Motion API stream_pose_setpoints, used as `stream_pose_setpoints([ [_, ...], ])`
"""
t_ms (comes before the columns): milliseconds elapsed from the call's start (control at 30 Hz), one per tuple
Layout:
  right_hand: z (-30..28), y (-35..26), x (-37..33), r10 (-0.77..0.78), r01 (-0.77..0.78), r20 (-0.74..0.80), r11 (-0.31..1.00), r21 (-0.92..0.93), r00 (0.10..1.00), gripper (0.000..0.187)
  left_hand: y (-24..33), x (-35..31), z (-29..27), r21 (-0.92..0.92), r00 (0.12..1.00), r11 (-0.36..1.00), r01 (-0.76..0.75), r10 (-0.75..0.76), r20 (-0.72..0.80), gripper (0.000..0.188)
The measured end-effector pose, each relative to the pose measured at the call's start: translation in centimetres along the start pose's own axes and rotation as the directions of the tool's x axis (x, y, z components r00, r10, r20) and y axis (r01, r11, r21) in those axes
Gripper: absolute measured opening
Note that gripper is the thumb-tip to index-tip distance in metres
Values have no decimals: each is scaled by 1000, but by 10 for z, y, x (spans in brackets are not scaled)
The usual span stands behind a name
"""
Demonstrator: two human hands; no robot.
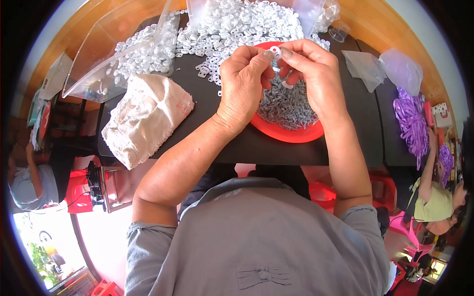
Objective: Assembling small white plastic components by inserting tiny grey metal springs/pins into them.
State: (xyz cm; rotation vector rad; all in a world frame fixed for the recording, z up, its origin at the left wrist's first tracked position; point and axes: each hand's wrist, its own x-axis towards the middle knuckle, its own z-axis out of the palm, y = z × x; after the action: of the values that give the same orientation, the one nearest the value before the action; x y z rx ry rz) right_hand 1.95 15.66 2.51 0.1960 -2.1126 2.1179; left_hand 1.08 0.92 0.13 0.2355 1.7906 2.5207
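Observation:
Over a round red tray [284, 136], my left hand [245, 81] and my right hand [318, 74] meet, fingertips pinched together. Between them is a small white plastic piece [275, 50] with a round hole; red shows through the hole. Both hands are closed on it, thumbs on top. Another whitish bit [287, 85] shows below the curled fingers of my right hand. A heap of small thin grey pieces [289, 107] fills the tray, their exact kind too small to tell. Behind the hands spreads a big pile of white plastic pieces [242, 22] with holes.
A clear plastic bin [81, 89] with more white pieces leans at the left. A folded off-white cloth [148, 116] lies on the black table [197, 130]. Clear bags [365, 69] and a purple ribbon bundle [411, 118] are at the right. Other people sit at both sides.

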Motion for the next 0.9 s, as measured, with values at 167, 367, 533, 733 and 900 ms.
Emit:
stream_pose_setpoints([
  [167,-8,1,3,-29,30,56,999,-11,998,16,6,-1,0,-20,996,999,-25,27,83,18],
  [367,-25,-11,3,33,-41,306,999,21,952,22,9,1,-3,-62,951,990,-128,140,276,22],
  [533,-28,-13,1,82,-124,331,986,108,940,25,12,-1,-6,-33,924,985,-169,170,341,31],
  [733,-21,-19,-4,99,-135,337,987,83,936,26,11,2,-7,-163,906,961,-224,267,327,28],
  [900,-18,-19,-6,108,-141,352,988,69,930,25,12,2,-9,-127,909,965,-228,257,329,24],
])
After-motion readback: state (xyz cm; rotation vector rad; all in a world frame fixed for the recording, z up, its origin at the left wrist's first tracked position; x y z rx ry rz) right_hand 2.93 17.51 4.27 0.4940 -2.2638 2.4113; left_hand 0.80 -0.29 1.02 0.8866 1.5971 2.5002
